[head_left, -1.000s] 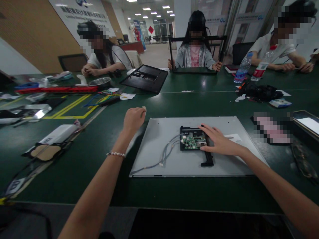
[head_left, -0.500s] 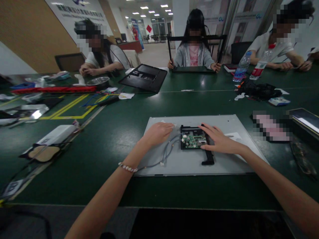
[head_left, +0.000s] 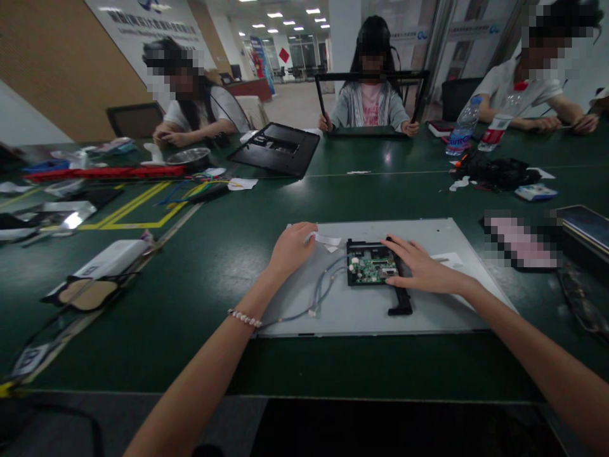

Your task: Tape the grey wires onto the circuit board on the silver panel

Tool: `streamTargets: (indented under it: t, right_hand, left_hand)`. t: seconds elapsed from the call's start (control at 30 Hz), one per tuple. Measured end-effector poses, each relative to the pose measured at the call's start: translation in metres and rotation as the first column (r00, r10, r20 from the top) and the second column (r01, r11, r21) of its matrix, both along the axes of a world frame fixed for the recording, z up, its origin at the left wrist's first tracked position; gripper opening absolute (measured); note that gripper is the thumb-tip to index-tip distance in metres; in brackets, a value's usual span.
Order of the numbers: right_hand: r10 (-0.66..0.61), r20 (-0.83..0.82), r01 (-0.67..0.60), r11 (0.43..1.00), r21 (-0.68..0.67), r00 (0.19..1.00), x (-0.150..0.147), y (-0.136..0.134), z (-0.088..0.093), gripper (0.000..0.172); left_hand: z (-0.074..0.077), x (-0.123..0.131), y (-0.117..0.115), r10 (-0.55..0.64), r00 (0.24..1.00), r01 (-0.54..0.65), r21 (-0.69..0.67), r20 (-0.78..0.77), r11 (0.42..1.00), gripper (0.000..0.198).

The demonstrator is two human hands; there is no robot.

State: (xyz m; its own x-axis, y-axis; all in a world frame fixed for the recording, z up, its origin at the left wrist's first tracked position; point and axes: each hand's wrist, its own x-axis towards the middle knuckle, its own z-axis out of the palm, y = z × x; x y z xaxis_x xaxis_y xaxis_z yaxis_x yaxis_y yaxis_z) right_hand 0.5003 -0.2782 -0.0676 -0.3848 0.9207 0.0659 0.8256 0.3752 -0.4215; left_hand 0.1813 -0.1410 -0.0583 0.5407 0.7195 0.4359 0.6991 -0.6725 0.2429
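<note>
Green table (head_left: 228,266) is seen stretching at 12 and 9 o'clock of grey panel (head_left: 361,322); panel's long axis laid 9–3, near edge short of table edge. Board unit (head_left: 371,269) set mid-panel, leg (head_left: 402,300) pointed to 6; 3 o'clock side partly hidden under right hand (head_left: 419,270), fingers spread. By left hand (head_left: 291,249), at 10, white strip (head_left: 329,240) is pinched; fingertips partly hidden.
</note>
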Motion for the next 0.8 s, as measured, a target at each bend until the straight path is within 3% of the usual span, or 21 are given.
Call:
streamTargets:
  t: [0.27,0.57,0.7,0.8]
  right_hand:
    - [-0.011,0.013,0.011,1.0,-0.007,1.0,0.001,-0.001,0.001,0.088]
    - [0.018,0.012,-0.018,0.999,0.037,1.0,0.0,0.001,-0.001,0.089]
    - [-0.003,0.007,0.003,1.0,0.025,1.0,0.0,-0.001,0.0,0.089]
    - [-0.005,-0.019,0.005,1.0,0.005,1.0,0.001,-0.001,0.0,0.086]
  left_hand:
    - [-0.007,-0.005,0.008,0.144,0.989,-0.142,-0.039,0.027,0.989,0.028]
    - [-0.012,-0.008,0.015,0.116,0.993,-0.115,-0.066,0.021,0.991,0.025]
    - [-0.012,-0.007,0.013,0.105,0.982,-0.09,-0.101,0.16,0.991,0.025]
    - [-0.01,-0.003,0.011,0.15,0.919,-0.07,-0.223,0.365,0.972,0.025]
